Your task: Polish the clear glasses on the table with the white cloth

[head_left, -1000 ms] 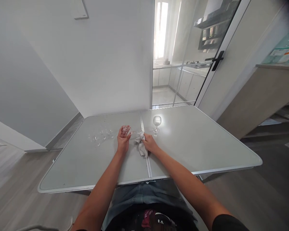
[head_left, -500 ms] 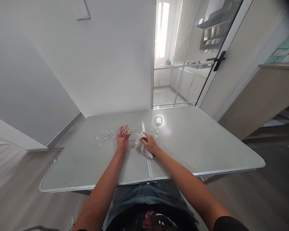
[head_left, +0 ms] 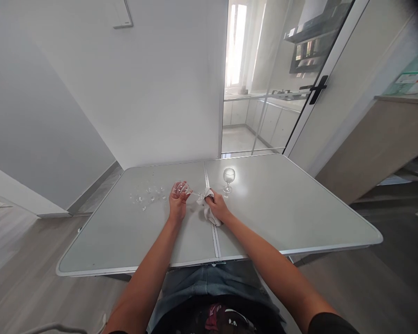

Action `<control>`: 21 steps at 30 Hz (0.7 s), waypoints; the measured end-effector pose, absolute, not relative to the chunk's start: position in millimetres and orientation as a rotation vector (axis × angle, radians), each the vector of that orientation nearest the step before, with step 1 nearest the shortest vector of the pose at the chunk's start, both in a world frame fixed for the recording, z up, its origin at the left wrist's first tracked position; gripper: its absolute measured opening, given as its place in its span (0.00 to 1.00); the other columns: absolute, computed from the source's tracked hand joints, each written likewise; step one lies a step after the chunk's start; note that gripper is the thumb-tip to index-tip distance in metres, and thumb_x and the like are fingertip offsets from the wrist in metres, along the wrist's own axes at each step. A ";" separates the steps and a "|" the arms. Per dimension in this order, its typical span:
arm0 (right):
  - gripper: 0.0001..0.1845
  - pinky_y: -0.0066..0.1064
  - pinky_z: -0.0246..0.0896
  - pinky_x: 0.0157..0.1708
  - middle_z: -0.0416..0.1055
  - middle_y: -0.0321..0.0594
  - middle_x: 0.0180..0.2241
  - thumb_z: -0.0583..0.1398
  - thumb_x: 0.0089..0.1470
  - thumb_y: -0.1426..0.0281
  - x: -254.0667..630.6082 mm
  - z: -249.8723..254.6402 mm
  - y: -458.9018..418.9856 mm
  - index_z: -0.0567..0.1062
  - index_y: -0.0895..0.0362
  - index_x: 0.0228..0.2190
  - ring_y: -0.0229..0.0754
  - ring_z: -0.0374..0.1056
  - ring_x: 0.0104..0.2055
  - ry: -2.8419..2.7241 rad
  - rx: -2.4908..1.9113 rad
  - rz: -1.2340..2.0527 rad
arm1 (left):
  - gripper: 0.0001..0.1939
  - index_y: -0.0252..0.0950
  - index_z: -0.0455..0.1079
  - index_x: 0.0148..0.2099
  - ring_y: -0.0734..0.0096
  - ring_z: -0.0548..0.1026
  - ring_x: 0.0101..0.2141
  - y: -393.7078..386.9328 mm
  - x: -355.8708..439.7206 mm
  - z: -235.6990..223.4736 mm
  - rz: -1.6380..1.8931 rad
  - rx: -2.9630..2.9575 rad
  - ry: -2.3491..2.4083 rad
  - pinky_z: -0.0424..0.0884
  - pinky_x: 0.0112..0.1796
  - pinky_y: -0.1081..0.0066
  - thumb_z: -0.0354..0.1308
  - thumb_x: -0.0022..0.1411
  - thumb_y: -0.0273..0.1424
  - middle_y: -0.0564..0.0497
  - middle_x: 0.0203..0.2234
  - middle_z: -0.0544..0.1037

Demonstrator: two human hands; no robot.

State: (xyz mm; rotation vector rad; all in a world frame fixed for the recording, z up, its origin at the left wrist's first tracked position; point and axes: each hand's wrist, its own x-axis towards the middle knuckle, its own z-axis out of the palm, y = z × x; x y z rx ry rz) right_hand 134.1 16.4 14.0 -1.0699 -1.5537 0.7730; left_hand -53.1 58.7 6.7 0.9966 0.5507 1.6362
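Observation:
My left hand (head_left: 177, 203) is wrapped round the bowl of a clear wine glass (head_left: 182, 188), which lies sideways in the air with its stem pointing right. A pale grey cloth (head_left: 212, 217) is bunched in my right hand (head_left: 217, 204), pressed against the foot end of that glass. The cloth partly hides the foot, and its loose end hangs down over the table seam. Behind my right hand another wine glass (head_left: 229, 175) stands upright. To the left of my left hand, several clear glass pieces (head_left: 148, 197) sit on the table; their exact shapes are hard to make out.
The light grey table (head_left: 282, 208) has a metal rim and a seam down its middle. A white wall (head_left: 167, 93) rises behind it. At the back right is a glass door with a black handle (head_left: 318, 89). A wooden shelf unit (head_left: 369, 144) stands farther right.
My right hand has shifted and turned the cloth about the foot of the glass, and the cloth's folds differ. My left hand keeps its hold on the bowl. The camera view has moved slightly.

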 end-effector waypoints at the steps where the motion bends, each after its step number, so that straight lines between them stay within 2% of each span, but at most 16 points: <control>1: 0.07 0.28 0.48 0.28 0.59 0.30 0.22 0.52 0.55 0.67 133.5 13.2 16.5 0.64 0.54 0.26 0.36 0.52 0.25 -1.581 -1.086 0.774 | 0.32 0.43 0.70 0.55 0.60 0.75 0.54 58.8 -53.1 6.4 1.635 0.995 0.558 0.76 0.48 0.65 0.75 0.49 0.38 0.41 0.59 0.71; 6: 0.08 0.27 0.46 0.27 0.55 0.29 0.20 0.54 0.51 0.68 133.1 12.6 14.0 0.61 0.54 0.22 0.35 0.49 0.24 -1.725 -1.032 0.813 | 0.30 0.43 0.70 0.55 0.62 0.76 0.53 60.9 -54.5 3.3 1.643 0.973 0.560 0.75 0.47 0.66 0.74 0.51 0.39 0.42 0.59 0.71; 11: 0.08 0.27 0.47 0.27 0.57 0.31 0.22 0.52 0.54 0.66 134.7 14.5 15.6 0.63 0.54 0.25 0.36 0.51 0.26 -1.529 -1.088 0.773 | 0.30 0.43 0.71 0.55 0.62 0.76 0.52 59.2 -52.8 3.8 1.632 0.985 0.558 0.75 0.48 0.65 0.74 0.50 0.37 0.42 0.58 0.73; 16: 0.08 0.27 0.45 0.26 0.54 0.29 0.19 0.54 0.49 0.68 134.3 10.9 14.5 0.61 0.55 0.21 0.35 0.48 0.24 -1.721 -1.063 0.789 | 0.28 0.42 0.71 0.55 0.63 0.76 0.51 58.1 -53.3 5.4 1.640 0.980 0.560 0.76 0.47 0.66 0.73 0.52 0.36 0.42 0.57 0.73; 21: 0.08 0.27 0.47 0.27 0.56 0.30 0.21 0.52 0.52 0.67 134.7 12.2 15.3 0.63 0.54 0.24 0.35 0.50 0.25 -1.576 -1.053 0.754 | 0.29 0.42 0.70 0.55 0.62 0.76 0.52 60.4 -54.7 1.9 1.637 0.960 0.569 0.76 0.47 0.65 0.73 0.52 0.36 0.41 0.58 0.73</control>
